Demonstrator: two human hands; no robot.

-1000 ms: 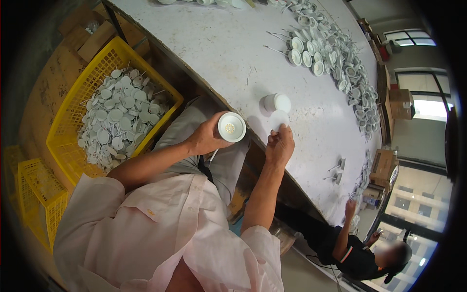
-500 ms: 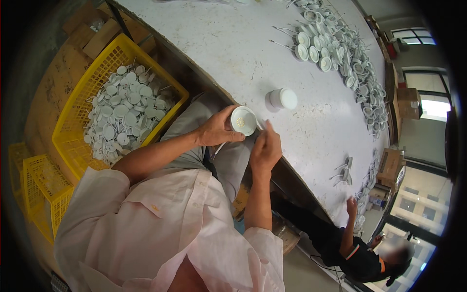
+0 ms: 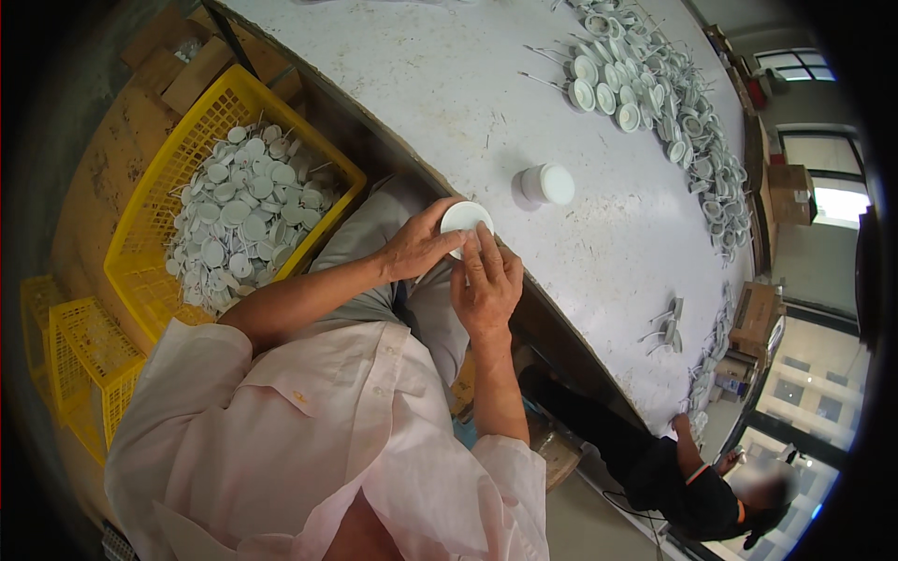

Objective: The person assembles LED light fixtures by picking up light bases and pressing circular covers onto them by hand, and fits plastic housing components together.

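Head view, white disc [image 3: 465, 219] between left hand [image 3: 420, 249], right hand [image 3: 486, 285]

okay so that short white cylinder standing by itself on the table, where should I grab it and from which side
Probably best around its curved side wall, coming down from above with fingers on opposite sides. The white cylinder stands upright on the grey table, apart from anything else, with a flat round top. The left hand and right hand are both on a white disc.
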